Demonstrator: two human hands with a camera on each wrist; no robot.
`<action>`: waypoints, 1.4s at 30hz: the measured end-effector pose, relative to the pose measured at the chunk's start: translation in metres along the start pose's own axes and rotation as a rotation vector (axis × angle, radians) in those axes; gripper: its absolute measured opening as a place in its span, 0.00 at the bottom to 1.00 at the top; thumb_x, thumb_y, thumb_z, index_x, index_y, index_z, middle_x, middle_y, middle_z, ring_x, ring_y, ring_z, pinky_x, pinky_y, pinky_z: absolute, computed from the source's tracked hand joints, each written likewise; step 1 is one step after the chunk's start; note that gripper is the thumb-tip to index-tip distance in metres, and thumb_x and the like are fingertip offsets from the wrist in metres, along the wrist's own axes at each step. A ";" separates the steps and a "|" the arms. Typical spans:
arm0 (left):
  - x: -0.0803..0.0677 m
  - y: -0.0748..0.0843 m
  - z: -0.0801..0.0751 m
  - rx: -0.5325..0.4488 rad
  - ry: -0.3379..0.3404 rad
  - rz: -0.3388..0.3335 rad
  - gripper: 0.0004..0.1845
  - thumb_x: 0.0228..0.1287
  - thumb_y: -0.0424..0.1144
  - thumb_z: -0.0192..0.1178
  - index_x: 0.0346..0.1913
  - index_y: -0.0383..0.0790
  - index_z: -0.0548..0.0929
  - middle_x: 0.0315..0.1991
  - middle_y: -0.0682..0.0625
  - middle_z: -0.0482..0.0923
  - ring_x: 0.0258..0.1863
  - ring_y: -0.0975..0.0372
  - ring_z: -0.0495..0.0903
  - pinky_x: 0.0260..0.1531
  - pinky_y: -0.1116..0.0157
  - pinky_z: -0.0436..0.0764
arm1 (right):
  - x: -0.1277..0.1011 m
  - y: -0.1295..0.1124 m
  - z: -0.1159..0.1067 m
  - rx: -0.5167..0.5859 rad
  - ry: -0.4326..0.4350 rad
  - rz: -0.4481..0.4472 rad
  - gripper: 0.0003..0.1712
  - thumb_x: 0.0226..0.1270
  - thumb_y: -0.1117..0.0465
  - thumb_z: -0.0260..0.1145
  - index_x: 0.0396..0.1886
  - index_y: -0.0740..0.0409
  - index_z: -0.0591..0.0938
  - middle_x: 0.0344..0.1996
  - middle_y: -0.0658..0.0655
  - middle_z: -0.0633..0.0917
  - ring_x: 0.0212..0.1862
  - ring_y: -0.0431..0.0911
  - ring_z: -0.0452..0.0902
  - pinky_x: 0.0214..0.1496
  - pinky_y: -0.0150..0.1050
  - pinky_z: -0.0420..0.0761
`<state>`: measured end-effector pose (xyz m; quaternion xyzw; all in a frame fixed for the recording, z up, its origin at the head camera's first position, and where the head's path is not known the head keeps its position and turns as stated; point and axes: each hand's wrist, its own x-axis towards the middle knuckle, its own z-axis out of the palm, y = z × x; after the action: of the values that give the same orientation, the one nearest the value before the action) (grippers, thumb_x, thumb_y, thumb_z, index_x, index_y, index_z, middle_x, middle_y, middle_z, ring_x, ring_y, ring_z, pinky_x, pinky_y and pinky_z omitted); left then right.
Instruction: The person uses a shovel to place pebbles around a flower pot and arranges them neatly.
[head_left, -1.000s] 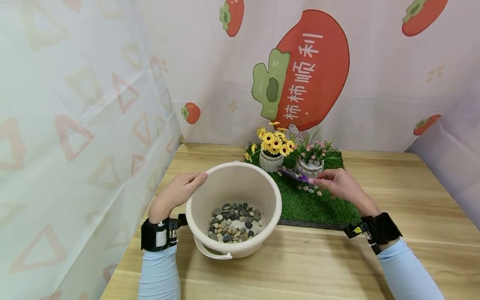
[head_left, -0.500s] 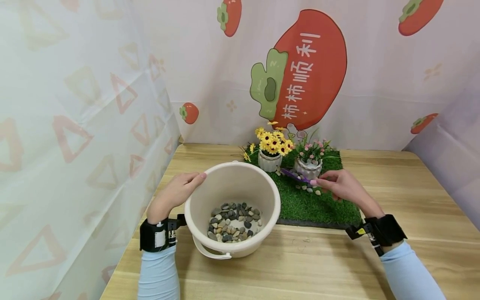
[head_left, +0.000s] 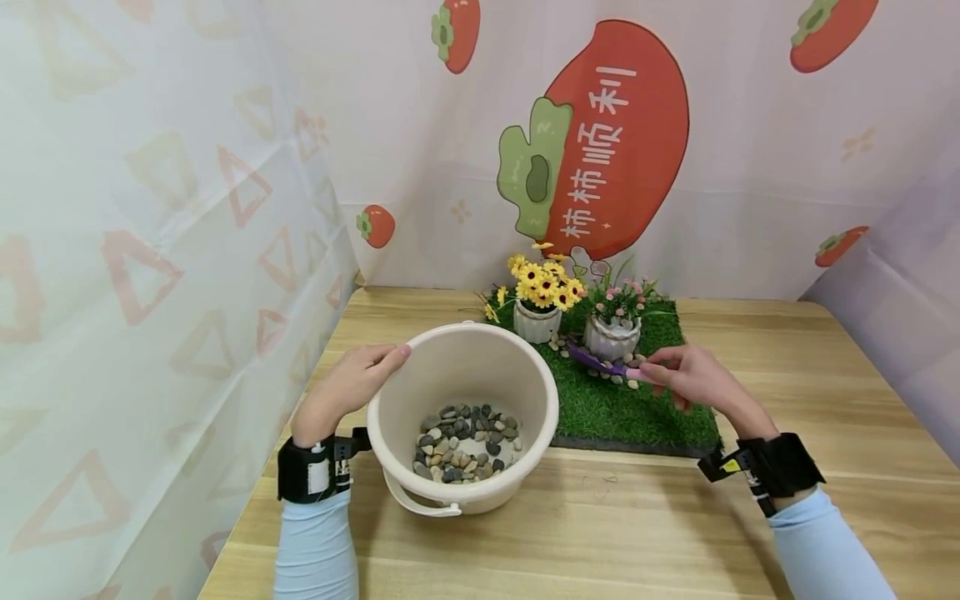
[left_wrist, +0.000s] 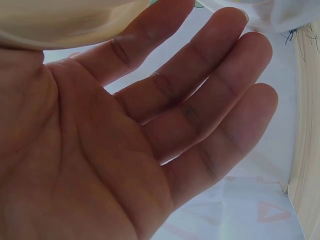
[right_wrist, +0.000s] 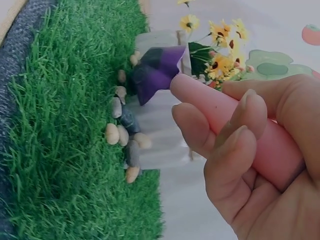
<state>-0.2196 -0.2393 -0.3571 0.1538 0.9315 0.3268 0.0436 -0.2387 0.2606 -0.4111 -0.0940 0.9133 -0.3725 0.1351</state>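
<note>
Head view shows the left hand (head_left: pixel 348 386) resting with straight fingers against the rim of a cream bucket (head_left: pixel 420 354) on the wooden surface (head_left: pixel 600 533); pebbles (head_left: pixel 465 444) lie in its bottom. Its grip is slack and holds nothing. The right hand (head_left: pixel 693 379) has its grip curled round the pink handle of a small purple scoop (head_left: pixel 600 363), which lies over the green turf mat (head_left: pixel 637 412), just beside a white pot of pink flowers (head_left: pixel 612 336). Loose stones (right_wrist: pixel 125 137) lie at that pot's base.
</note>
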 end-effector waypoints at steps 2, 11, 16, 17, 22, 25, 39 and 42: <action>0.000 0.000 0.000 0.001 0.000 0.000 0.25 0.78 0.56 0.42 0.53 0.45 0.84 0.43 0.49 0.87 0.46 0.58 0.84 0.51 0.55 0.79 | -0.001 0.000 -0.002 -0.001 -0.003 -0.004 0.24 0.72 0.44 0.59 0.53 0.57 0.81 0.31 0.65 0.84 0.15 0.46 0.71 0.20 0.44 0.77; 0.001 0.001 -0.002 -0.002 -0.010 0.013 0.25 0.78 0.56 0.42 0.52 0.44 0.84 0.41 0.49 0.87 0.43 0.60 0.84 0.48 0.58 0.79 | -0.004 -0.012 -0.017 -0.031 -0.034 0.016 0.23 0.72 0.45 0.61 0.52 0.59 0.82 0.28 0.61 0.85 0.15 0.44 0.70 0.19 0.45 0.76; 0.003 -0.001 -0.003 -0.003 -0.015 0.022 0.25 0.78 0.55 0.41 0.56 0.44 0.83 0.44 0.49 0.87 0.47 0.58 0.84 0.53 0.54 0.79 | -0.001 -0.017 -0.024 -0.086 -0.055 0.000 0.22 0.73 0.46 0.60 0.52 0.58 0.83 0.25 0.56 0.85 0.13 0.43 0.68 0.16 0.39 0.71; 0.003 -0.001 -0.003 -0.003 -0.015 0.022 0.25 0.78 0.55 0.41 0.56 0.44 0.83 0.44 0.49 0.86 0.48 0.57 0.84 0.53 0.53 0.78 | 0.000 -0.018 -0.025 -0.092 -0.059 -0.005 0.21 0.73 0.46 0.60 0.51 0.58 0.83 0.24 0.55 0.85 0.13 0.42 0.67 0.16 0.39 0.69; 0.003 -0.001 -0.004 0.002 -0.022 0.023 0.26 0.78 0.56 0.41 0.58 0.44 0.82 0.45 0.49 0.86 0.48 0.56 0.84 0.54 0.52 0.78 | -0.001 -0.021 -0.032 -0.120 -0.096 -0.002 0.24 0.74 0.46 0.58 0.55 0.60 0.81 0.27 0.55 0.85 0.14 0.44 0.67 0.16 0.39 0.65; 0.003 0.000 -0.004 0.001 -0.023 0.020 0.25 0.78 0.56 0.41 0.57 0.44 0.82 0.44 0.49 0.87 0.47 0.57 0.84 0.53 0.53 0.79 | -0.004 -0.023 -0.036 -0.140 -0.107 0.002 0.24 0.75 0.47 0.57 0.57 0.61 0.80 0.29 0.55 0.85 0.15 0.46 0.70 0.17 0.39 0.64; 0.002 0.001 -0.003 0.005 -0.009 -0.006 0.25 0.77 0.58 0.42 0.46 0.46 0.85 0.38 0.51 0.86 0.42 0.61 0.83 0.46 0.60 0.78 | -0.017 -0.030 -0.051 -0.200 -0.086 0.005 0.24 0.74 0.47 0.58 0.57 0.60 0.80 0.29 0.54 0.86 0.16 0.47 0.75 0.16 0.40 0.66; 0.001 0.002 -0.002 0.006 -0.007 -0.011 0.25 0.77 0.58 0.41 0.45 0.47 0.85 0.38 0.51 0.86 0.42 0.61 0.82 0.47 0.60 0.77 | -0.019 -0.032 -0.054 -0.209 -0.085 0.010 0.23 0.74 0.48 0.58 0.56 0.60 0.81 0.28 0.54 0.86 0.16 0.47 0.75 0.15 0.40 0.66</action>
<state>-0.2202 -0.2391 -0.3545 0.1498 0.9331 0.3233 0.0484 -0.2360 0.2786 -0.3479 -0.1188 0.9411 -0.2703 0.1649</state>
